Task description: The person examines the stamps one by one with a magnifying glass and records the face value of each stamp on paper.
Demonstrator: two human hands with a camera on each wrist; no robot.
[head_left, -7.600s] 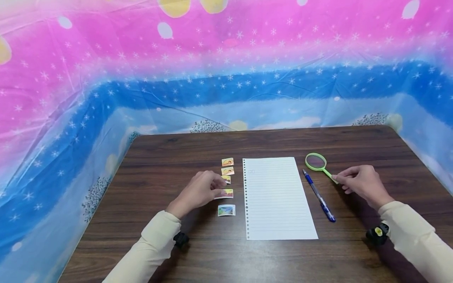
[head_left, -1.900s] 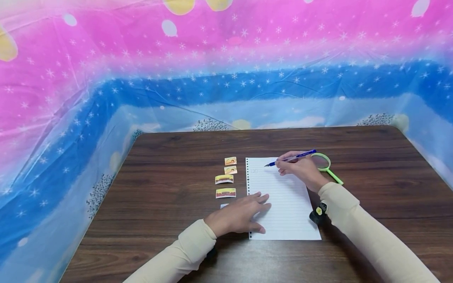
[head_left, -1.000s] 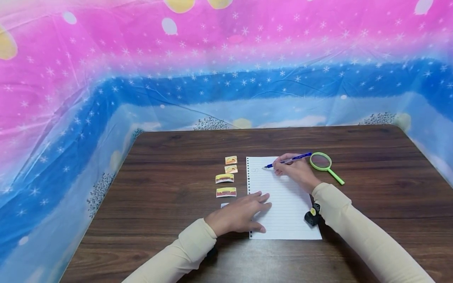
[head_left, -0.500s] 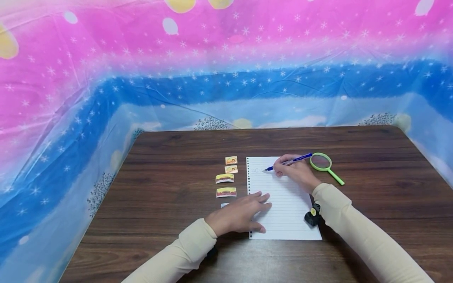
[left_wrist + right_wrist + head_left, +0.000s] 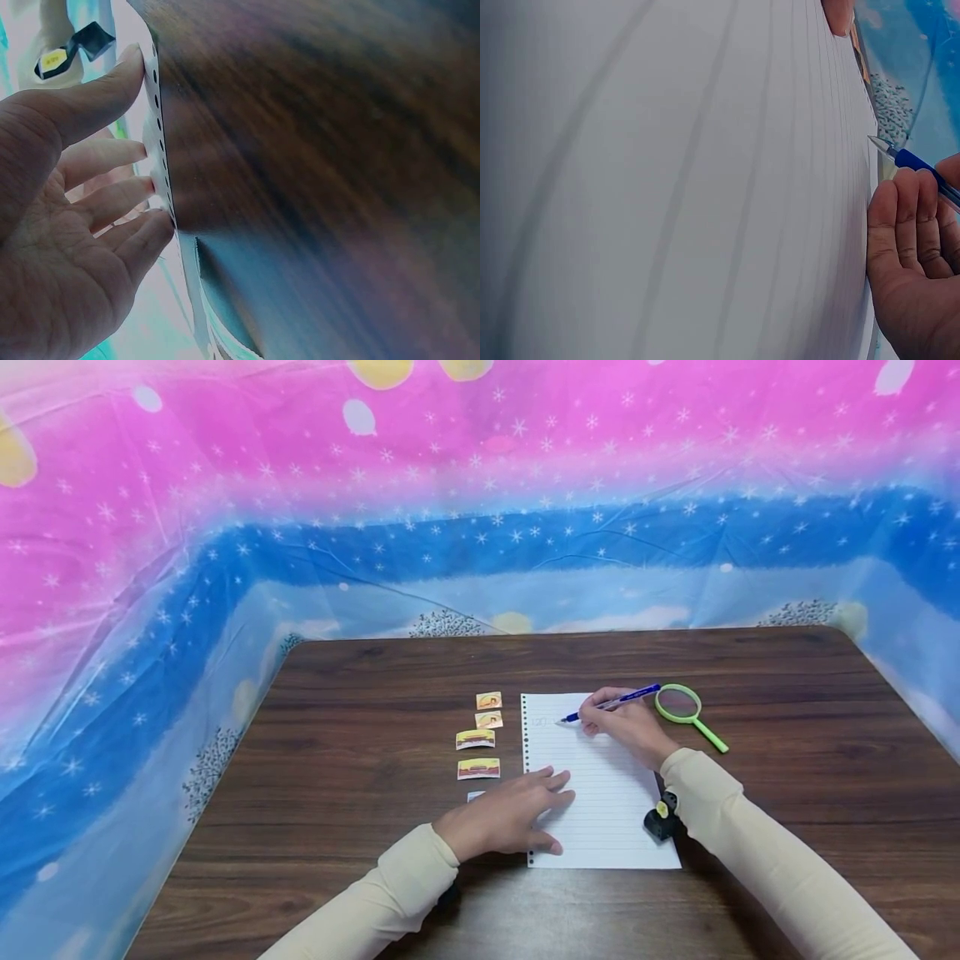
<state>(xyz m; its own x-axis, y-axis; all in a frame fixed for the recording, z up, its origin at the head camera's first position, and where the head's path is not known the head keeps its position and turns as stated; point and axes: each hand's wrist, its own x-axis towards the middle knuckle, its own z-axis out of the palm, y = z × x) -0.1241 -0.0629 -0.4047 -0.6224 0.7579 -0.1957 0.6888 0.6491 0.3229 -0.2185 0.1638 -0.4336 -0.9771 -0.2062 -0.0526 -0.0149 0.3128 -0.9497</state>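
Note:
In the head view my right hand (image 5: 626,722) pinches a blue pen (image 5: 630,695), its tip at the upper left of a lined sheet of paper (image 5: 600,810). Faint pencil-like marks (image 5: 538,722) show just left of the tip. The right wrist view has the pen (image 5: 907,159) slanting down, its point at the paper's surface, and the other fingers curled beneath. My left hand (image 5: 506,814) rests with spread fingers on the sheet's left edge, over the punched holes. The left wrist view shows that hand (image 5: 75,187) with fingertips against the paper.
Left of the sheet lies a column of stamps: two small orange ones (image 5: 488,701), two yellow-and-red ones (image 5: 478,768), and one (image 5: 474,796) mostly hidden by the left hand. A green magnifying glass (image 5: 679,703) lies right of the sheet on the dark wooden table (image 5: 337,735).
Earlier the left hand was at the stamps and the right at the magnifying glass; since then the right took up the pen, and the left moved onto the paper. Lately the pen tip shifted slightly.

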